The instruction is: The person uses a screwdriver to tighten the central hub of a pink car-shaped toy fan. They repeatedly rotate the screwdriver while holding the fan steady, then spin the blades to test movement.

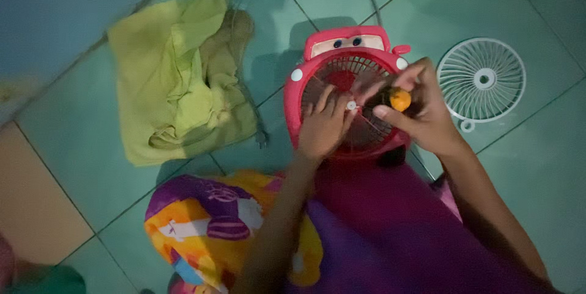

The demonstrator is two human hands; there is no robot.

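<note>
Red fan (342, 80) lies on the floor; left hand (323, 126) spreads open on its blades, right hand (421, 108) pinches an orange screwdriver (400, 99).

The left hand (323, 126) and right hand (421, 114) cover much of the red fan (348, 68), hiding its blades. The orange-handled tool (400, 99) shows only its end; its tip is hidden. Both arms run off the bottom edge.

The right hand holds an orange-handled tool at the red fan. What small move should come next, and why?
Probably bring the tool tip onto the white hub at the fan's centre. The left hand already steadies the blades there, the right hand holds the tool just beside it, and the white grille lies detached.
</note>
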